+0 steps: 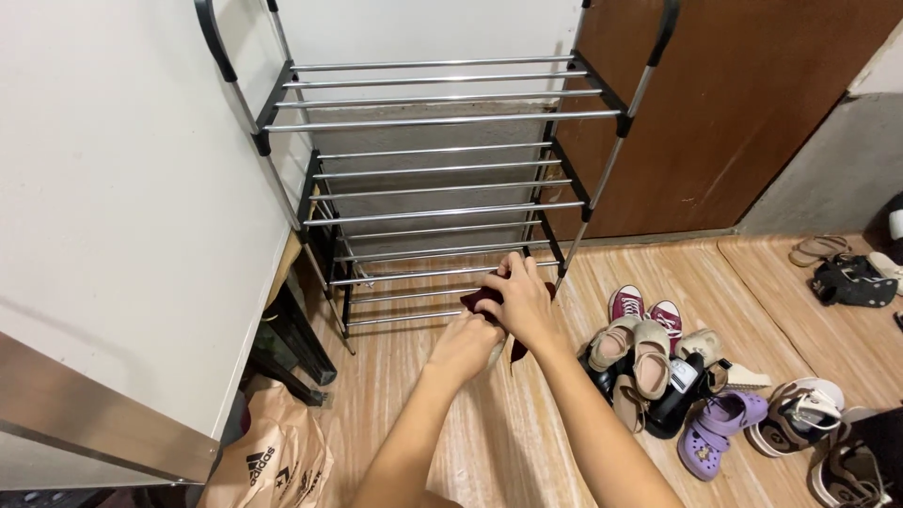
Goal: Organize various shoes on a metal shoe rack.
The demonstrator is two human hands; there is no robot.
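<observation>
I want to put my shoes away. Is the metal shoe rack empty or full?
Empty. The shoe rack shows only bare bars on every shelf in view; the shoes lie piled on the floor beside it.

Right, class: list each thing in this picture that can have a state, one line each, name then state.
Metal tube shoe rack with black side frames: upright, shelves bare.
Dark red cloth: bunched in both hands, at a lower shelf rail.
Left hand: closed on the cloth.
Right hand: closed on the cloth.
Heap of mixed shoes: loose on the wooden floor.
Brown paper bag: crumpled, on the floor.
</observation>
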